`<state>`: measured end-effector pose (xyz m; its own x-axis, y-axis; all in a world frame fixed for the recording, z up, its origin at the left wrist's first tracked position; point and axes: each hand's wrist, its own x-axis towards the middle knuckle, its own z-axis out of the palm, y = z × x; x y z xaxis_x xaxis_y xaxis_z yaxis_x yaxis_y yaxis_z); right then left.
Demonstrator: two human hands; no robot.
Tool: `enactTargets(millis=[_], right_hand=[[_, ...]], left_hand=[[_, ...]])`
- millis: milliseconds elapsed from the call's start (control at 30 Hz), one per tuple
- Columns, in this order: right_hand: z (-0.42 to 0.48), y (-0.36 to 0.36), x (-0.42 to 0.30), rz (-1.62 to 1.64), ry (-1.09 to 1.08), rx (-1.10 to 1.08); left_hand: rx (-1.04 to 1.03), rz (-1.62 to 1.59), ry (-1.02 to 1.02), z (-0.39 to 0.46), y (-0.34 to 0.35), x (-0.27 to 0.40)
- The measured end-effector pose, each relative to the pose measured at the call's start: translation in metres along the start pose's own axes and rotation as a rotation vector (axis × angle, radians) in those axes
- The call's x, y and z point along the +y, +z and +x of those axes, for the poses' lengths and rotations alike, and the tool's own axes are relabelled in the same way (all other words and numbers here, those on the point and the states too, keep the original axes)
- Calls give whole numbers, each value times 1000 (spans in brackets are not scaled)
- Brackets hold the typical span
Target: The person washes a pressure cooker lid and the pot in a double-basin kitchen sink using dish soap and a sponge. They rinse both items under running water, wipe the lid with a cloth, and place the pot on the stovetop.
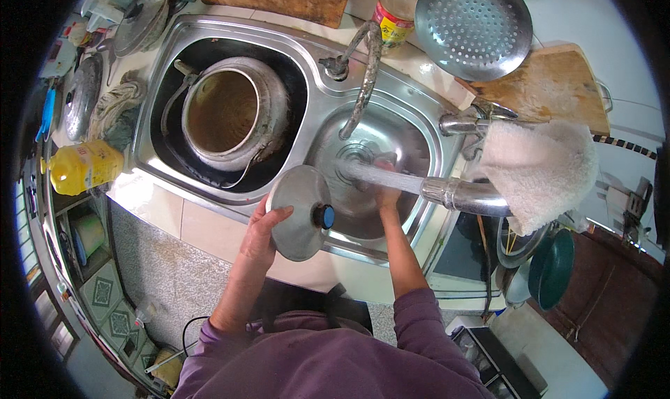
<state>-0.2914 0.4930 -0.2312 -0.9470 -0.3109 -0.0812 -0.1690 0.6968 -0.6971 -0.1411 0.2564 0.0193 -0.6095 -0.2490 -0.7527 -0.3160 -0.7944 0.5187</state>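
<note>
My left hand [261,231] grips a grey metal pot lid [297,210] by its rim, thumb on the top face. The lid is tilted over the near edge of the right sink basin [324,121], and its black knob has a blue centre [327,217]. My right hand [387,187] reaches down into that basin beside the stream of water. Blur and water hide its fingers, so I cannot tell whether it holds anything. Water runs from a thick metal spout [466,196]. In the left basin sits a worn metal pot [272,121] with a wire handle, its interior brownish.
A curved tap [372,59] stands behind the basins. A white towel [539,174] drapes over the right-hand pipes. A perforated skimmer [473,27], a cutting board [549,90] and a labelled bottle [393,17] are at the back. A yellow bottle [86,167] lies left of the sink.
</note>
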Motion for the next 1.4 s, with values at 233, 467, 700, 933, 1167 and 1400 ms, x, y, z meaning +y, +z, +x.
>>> enactTargets(millis=[233,467,700,933,1167,1400], right_hand=[[2,4,-62,-230,-310,-187],[0,0,-88,-334,-317,-246],[12,-11,-21,-247,-393,-85],[-4,-13,-44,-393,56,-253],[-16,-91,-135,47,169,-350],[-39,-92,-216,358,-309,-203]], left_hand=[[-6,1,-21,0,-1,1],[-27,-40,-48,0,1,6],[-62,-58,-48,11,-4,-4],[7,-26,-22,19,11,0],[-40,-97,-1,45,17,-12],[-42,-132,7,53,55,-30]])
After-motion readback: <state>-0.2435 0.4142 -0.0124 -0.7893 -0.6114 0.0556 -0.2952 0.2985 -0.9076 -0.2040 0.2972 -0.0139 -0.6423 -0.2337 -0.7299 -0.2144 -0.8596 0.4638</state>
